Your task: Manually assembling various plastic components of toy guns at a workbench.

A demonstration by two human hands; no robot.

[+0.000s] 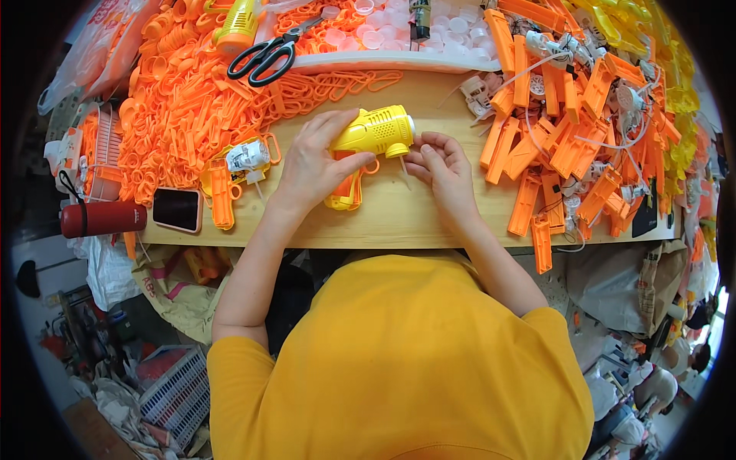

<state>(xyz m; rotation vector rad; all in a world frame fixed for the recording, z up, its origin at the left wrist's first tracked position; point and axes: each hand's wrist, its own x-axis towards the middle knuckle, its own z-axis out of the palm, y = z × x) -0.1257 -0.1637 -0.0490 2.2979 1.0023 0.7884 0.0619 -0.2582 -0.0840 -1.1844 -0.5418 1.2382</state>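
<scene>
Wooden counter (379, 231) crowded on three sides, a yellow plastic housing (374, 130) in the left hand (316, 159)

From where I stand, the bare wood runs as a strip along the near edge, where a person in a yellow shirt (406, 345) sits. The left hand has its grip wrapped over the rear of the housing, fingers across the top and thumb along the side below. That piece is tilted slightly, above the middle of the counter, its white end turned to the right edge. The right hand (445, 167) is just beside that end, thumb and forefinger drawn close together; whether its grip holds anything, I cannot tell. Between the two, a thin pale strand (405, 170) slants down from the housing. Below the left palm sits an orange handle piece (346, 192), and I cannot make out whether it is joined on.

Toward the left edge spreads a great heap of small orange parts (172, 126), with a half-built orange and yellow unit (222, 192) lying at its foot. Black-handled scissors (284, 41) rest near the far edge, beside a white tray (429, 60) of translucent round caps (373, 38). A tangle of wired orange casings (529, 153) covers the right side. Down at the near left corner are a dark-screened phone (177, 209) and a red bottle (107, 219), lying on its side.
</scene>
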